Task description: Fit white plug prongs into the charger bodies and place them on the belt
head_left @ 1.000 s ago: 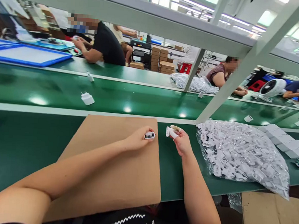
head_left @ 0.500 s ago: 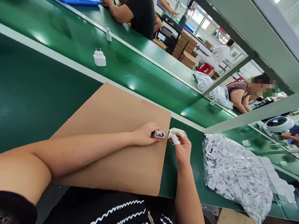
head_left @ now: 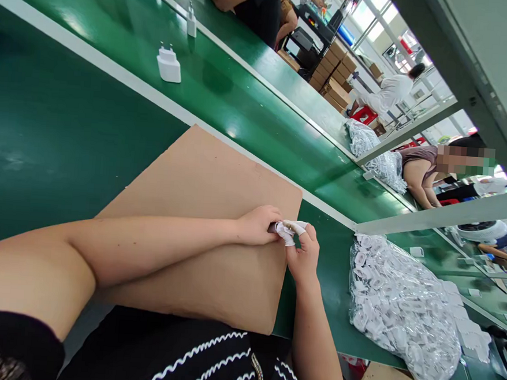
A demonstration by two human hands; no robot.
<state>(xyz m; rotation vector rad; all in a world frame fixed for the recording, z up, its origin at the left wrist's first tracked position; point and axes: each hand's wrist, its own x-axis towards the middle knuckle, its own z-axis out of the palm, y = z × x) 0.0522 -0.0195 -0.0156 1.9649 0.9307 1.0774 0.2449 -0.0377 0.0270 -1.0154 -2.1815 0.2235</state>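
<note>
My left hand (head_left: 257, 225) is closed around a white charger housing (head_left: 273, 227) over the right part of a cardboard sheet (head_left: 220, 176). Little of the housing shows between the fingers. White coverings wrap the thumb and fingertips of my right hand (head_left: 305, 248), which is pinched against the housing's open end. A small white piece (head_left: 282, 229) seems to sit between these fingertips and the housing, mostly hidden. Both hands meet close to the sheet's right edge.
To the right lies a clear bag of white plastic parts (head_left: 402, 304), beside white pieces in rows (head_left: 472, 330). Beyond the pale rail, a white plug charger (head_left: 169, 65) and another charger (head_left: 191, 22) stand on the green belt. A metal frame post (head_left: 447, 212) slants overhead; co-workers sit further off.
My right hand has moved left, bringing its white piece up against the housing. The housing's open end, visible before, is now covered. The camera view has shifted.
</note>
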